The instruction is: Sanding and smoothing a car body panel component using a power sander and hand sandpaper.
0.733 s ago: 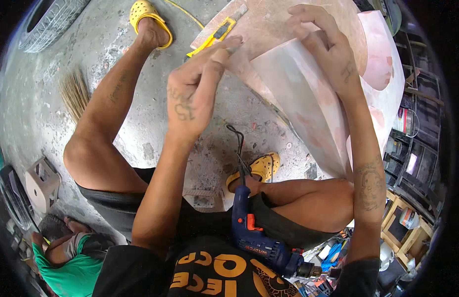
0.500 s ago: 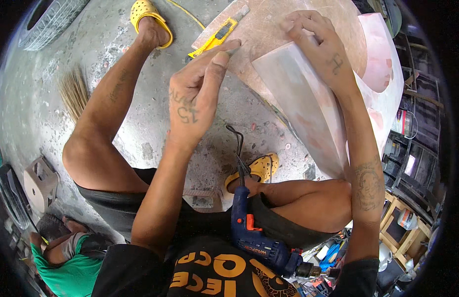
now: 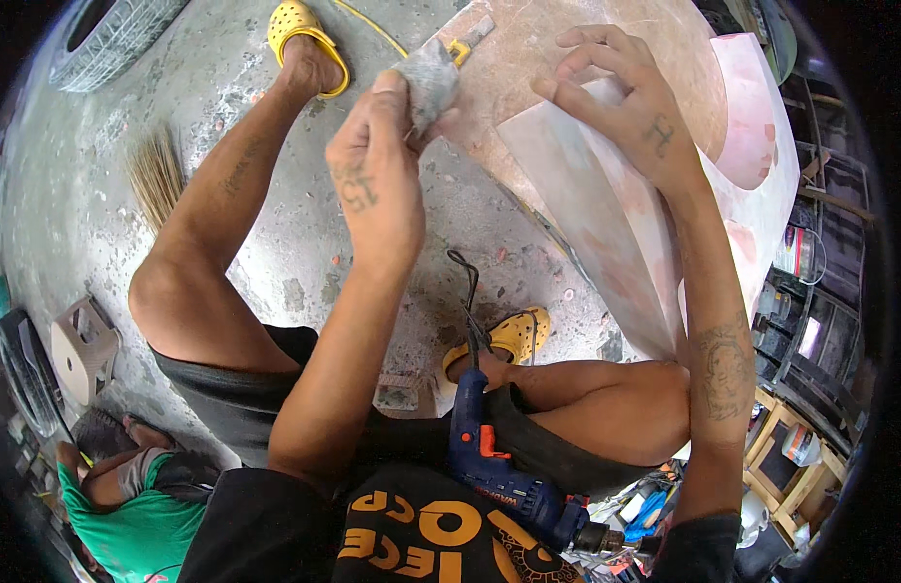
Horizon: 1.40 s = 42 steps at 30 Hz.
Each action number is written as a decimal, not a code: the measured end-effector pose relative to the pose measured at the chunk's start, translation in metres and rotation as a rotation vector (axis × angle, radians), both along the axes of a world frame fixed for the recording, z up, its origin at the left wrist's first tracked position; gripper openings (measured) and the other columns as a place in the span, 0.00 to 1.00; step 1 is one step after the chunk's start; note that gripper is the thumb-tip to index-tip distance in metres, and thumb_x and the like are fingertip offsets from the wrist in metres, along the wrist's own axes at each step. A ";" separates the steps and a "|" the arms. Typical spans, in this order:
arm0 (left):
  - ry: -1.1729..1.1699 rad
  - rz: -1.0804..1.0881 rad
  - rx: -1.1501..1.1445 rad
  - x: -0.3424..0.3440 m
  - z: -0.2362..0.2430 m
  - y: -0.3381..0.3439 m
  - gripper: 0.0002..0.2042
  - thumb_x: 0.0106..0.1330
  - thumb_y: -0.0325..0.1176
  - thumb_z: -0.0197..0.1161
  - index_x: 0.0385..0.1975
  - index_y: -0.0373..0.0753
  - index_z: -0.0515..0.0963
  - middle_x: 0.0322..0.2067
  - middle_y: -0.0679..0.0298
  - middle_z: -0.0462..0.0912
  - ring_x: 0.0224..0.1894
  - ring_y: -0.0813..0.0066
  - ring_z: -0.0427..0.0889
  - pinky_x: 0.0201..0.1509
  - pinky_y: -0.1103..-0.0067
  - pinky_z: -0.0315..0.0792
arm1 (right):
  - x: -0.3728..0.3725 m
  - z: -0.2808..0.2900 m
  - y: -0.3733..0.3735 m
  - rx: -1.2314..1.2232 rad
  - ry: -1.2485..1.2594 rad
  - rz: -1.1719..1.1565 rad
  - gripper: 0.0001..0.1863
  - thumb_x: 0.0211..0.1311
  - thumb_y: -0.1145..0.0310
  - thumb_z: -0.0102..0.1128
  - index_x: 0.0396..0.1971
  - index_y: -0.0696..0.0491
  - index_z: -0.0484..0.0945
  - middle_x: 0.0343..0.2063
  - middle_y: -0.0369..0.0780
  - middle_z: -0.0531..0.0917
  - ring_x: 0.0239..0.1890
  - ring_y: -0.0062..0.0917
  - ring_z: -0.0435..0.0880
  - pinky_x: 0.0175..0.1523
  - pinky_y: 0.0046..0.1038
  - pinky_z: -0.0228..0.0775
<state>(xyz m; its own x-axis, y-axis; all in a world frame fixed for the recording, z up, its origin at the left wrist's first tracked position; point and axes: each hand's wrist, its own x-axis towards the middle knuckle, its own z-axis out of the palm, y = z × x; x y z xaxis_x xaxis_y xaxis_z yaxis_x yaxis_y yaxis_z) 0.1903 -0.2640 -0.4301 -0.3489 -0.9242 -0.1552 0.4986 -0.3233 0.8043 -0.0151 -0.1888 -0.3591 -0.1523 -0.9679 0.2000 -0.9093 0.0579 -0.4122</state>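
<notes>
My left hand (image 3: 374, 170) grips a small, worn grey pad (image 3: 426, 83), perhaps abrasive paper, between thumb and fingers. Behind it a yellow tool (image 3: 459, 51) lies on a pale brown board (image 3: 523, 53), partly hidden. My right hand (image 3: 621, 112) has fingers apart and loosely curved at the top of a long white, pink-patched shaped panel (image 3: 577, 199) leaning near my right leg; whether the fingertips touch it I cannot tell. A blue corded drill (image 3: 504, 491) rests across my lap.
A co-worker in green (image 3: 120, 510) is at lower left by a plastic stool (image 3: 76, 364). A straw broom (image 3: 154, 180) and a tyre (image 3: 91, 68) are on the concrete floor at left. Shelving, cans and a wooden frame (image 3: 791, 486) line the right.
My left hand has moved slightly left and turned, bringing the grey pad into view over the yellow tool. My right hand's fingers have spread a little more.
</notes>
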 end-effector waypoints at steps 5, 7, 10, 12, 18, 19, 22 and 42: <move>0.222 -0.138 0.269 0.007 0.018 -0.002 0.14 0.78 0.38 0.57 0.44 0.30 0.80 0.40 0.58 0.86 0.39 0.73 0.87 0.40 0.74 0.86 | -0.013 -0.004 -0.006 0.092 -0.098 -0.163 0.21 0.72 0.53 0.58 0.37 0.58 0.85 0.48 0.37 0.82 0.56 0.28 0.76 0.62 0.29 0.64; 0.092 -0.208 0.170 0.012 0.009 -0.004 0.13 0.77 0.37 0.58 0.46 0.31 0.79 0.41 0.58 0.86 0.39 0.73 0.87 0.38 0.75 0.86 | -0.009 -0.002 -0.006 0.085 -0.135 -0.184 0.22 0.73 0.52 0.57 0.37 0.59 0.85 0.48 0.38 0.82 0.57 0.28 0.76 0.63 0.28 0.63; -0.018 -0.263 0.047 0.007 -0.001 -0.004 0.11 0.76 0.35 0.61 0.47 0.33 0.78 0.37 0.60 0.87 0.33 0.74 0.86 0.32 0.78 0.84 | -0.008 -0.003 -0.005 0.054 -0.186 -0.168 0.23 0.74 0.51 0.57 0.38 0.59 0.85 0.49 0.38 0.81 0.58 0.28 0.76 0.65 0.28 0.62; -0.033 -0.289 -0.037 0.003 -0.004 -0.001 0.10 0.78 0.36 0.58 0.48 0.36 0.75 0.37 0.58 0.87 0.32 0.75 0.87 0.26 0.81 0.82 | -0.011 -0.006 -0.003 0.030 -0.199 -0.134 0.23 0.74 0.51 0.57 0.38 0.59 0.86 0.50 0.39 0.81 0.59 0.29 0.76 0.66 0.27 0.61; -0.006 -0.311 0.017 -0.009 0.018 0.001 0.09 0.76 0.33 0.60 0.48 0.37 0.71 0.34 0.54 0.88 0.29 0.72 0.88 0.19 0.80 0.79 | -0.013 -0.005 0.000 0.019 -0.212 -0.126 0.23 0.74 0.51 0.57 0.41 0.58 0.87 0.52 0.40 0.80 0.60 0.30 0.76 0.68 0.27 0.60; 0.064 -0.290 0.088 -0.010 0.020 0.001 0.08 0.75 0.32 0.62 0.46 0.37 0.72 0.34 0.54 0.88 0.27 0.72 0.88 0.18 0.81 0.78 | -0.012 -0.003 0.001 0.007 -0.257 -0.094 0.23 0.75 0.52 0.56 0.41 0.59 0.87 0.52 0.40 0.80 0.60 0.30 0.76 0.68 0.27 0.60; -0.025 -0.346 -0.068 0.004 0.021 -0.015 0.10 0.69 0.30 0.70 0.40 0.36 0.74 0.31 0.57 0.87 0.30 0.72 0.89 0.19 0.82 0.78 | -0.011 -0.003 0.002 -0.029 -0.275 -0.048 0.22 0.76 0.53 0.55 0.41 0.59 0.86 0.52 0.39 0.80 0.60 0.29 0.76 0.68 0.28 0.61; -0.809 -0.091 -0.962 0.067 0.012 -0.037 0.10 0.68 0.25 0.64 0.30 0.36 0.68 0.30 0.61 0.81 0.32 0.71 0.80 0.37 0.77 0.74 | -0.007 -0.021 -0.008 -0.220 -0.034 -0.010 0.17 0.65 0.54 0.66 0.42 0.53 0.88 0.45 0.45 0.88 0.49 0.39 0.84 0.56 0.35 0.75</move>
